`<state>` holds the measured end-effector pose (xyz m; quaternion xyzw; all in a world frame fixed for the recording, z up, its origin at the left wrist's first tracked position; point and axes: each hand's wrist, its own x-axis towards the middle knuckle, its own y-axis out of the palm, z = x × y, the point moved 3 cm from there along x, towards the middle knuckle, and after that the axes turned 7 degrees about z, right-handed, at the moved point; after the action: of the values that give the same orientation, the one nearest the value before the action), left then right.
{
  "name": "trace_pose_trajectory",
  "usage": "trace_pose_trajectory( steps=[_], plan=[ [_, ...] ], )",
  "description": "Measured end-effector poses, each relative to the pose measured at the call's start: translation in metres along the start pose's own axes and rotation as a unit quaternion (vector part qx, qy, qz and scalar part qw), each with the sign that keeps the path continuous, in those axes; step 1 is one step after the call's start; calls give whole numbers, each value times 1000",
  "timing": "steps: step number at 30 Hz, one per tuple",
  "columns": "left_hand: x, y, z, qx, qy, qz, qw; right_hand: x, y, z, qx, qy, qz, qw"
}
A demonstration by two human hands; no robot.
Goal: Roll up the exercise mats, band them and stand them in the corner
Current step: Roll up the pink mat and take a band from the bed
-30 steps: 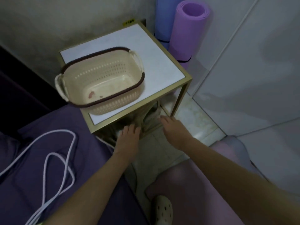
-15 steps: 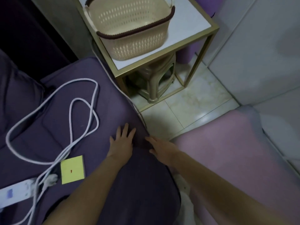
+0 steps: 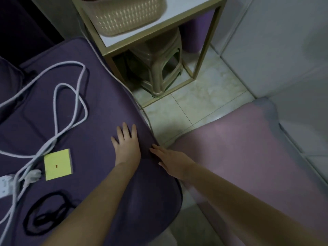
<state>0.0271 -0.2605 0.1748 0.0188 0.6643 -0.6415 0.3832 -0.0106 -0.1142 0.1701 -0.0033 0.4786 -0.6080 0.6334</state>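
A pink exercise mat (image 3: 248,148) lies flat on the tiled floor at the right, its far end curling up near the white wall. My left hand (image 3: 126,144) rests flat with spread fingers on the dark purple bed cover (image 3: 79,110). My right hand (image 3: 171,159) lies with straight fingers at the cover's edge, beside the pink mat. A black band (image 3: 45,213) lies looped on the cover at the lower left. The foot of a rolled purple mat (image 3: 193,34) shows behind the side table, standing by the wall.
A gold-framed side table (image 3: 198,68) carries a beige basket (image 3: 127,15), with stacked plastic stools (image 3: 159,68) under it. A white cable (image 3: 71,96) with a power strip (image 3: 6,185) and a yellow note pad (image 3: 57,164) lie on the cover. Bare tiles (image 3: 204,96) show between table and mat.
The view has tilted down from the corner and table toward the bed. Both hands drew back from under the table to the cover's edge; the black band has come into view.
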Motion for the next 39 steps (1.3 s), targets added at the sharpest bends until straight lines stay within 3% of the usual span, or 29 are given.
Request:
trace_pose_trajectory(
  steps=[4, 8, 14, 21, 27, 31, 34, 36, 39],
  plan=[
    [-19, 15, -44, -5, 11, 6, 1000, -34, 12, -36, -27, 3, -34, 999],
    [-37, 44, -113, 24, 64, 2, 998, -75, 34, -117, -78, 98, -11, 992],
    [-31, 134, -208, -73, 104, 136, 983, -126, 108, -242, -170, 234, 35, 957],
    [4, 269, -257, -24, 164, 187, 968, -119, 191, -358, -125, 281, 28, 951],
    [49, 331, -273, -34, 176, 136, 974, -67, 228, -416, -142, 253, -37, 956],
    [82, 323, -278, -74, 162, -14, 984, -43, 239, -432, -136, 262, 0, 955],
    [109, 306, -276, -133, 138, -81, 978, -40, 242, -438, -175, 247, -44, 952],
    [126, 300, -271, -152, 112, -68, 980, -41, 241, -441, -170, 239, -50, 955],
    [147, 299, -259, -148, 46, 32, 987, -40, 234, -446, -151, 215, -91, 961]
  ],
)
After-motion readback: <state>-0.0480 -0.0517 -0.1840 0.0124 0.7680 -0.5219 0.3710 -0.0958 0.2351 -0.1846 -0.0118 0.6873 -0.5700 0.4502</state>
